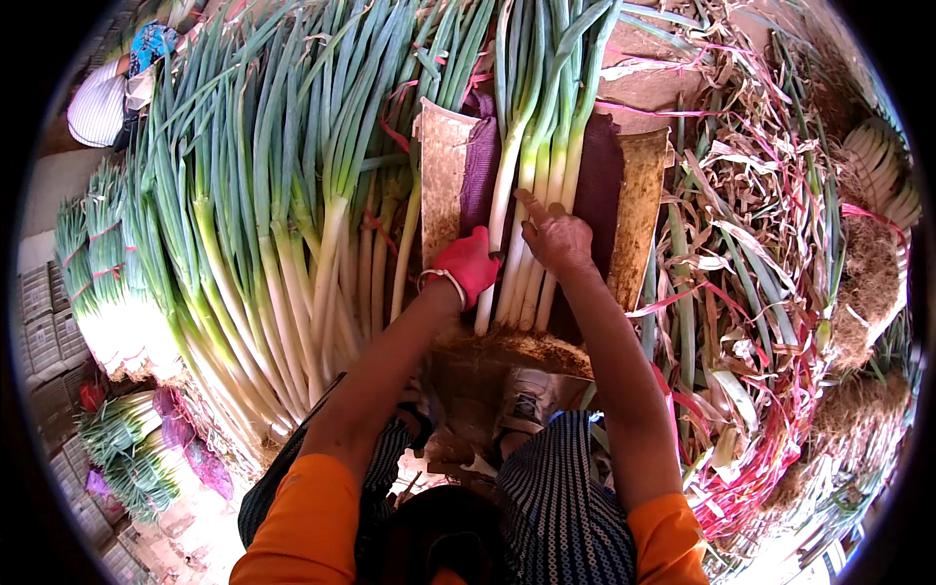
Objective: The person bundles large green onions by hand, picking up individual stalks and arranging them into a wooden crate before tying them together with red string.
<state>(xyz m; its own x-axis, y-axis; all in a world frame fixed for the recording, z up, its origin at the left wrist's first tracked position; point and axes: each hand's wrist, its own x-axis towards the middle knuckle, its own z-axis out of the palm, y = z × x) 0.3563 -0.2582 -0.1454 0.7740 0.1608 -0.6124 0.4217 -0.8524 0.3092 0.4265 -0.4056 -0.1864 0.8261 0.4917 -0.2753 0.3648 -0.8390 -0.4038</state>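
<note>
The red-gloved left hand [466, 267] grips one green onion [501, 195]; the right hand [559, 240] covers other stalks [532, 292], grip unclear.

Stalks [527, 174] look smooth, kinda glossy — purple cloth [604, 180] under them's matt and textured. Trough [639, 195] looks rough, maybe wood, hard to tell from here. Dried leaves [723, 200] are papery — pink strips [746, 497] are shiny plastic.

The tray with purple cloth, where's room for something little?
Two narrow strips of purple cloth look bare: between the onions and the tray's left wall, and between onions and right wall. The middle is crowded with onions, left hand and right hand; dry leaves pile outside, right.
</note>
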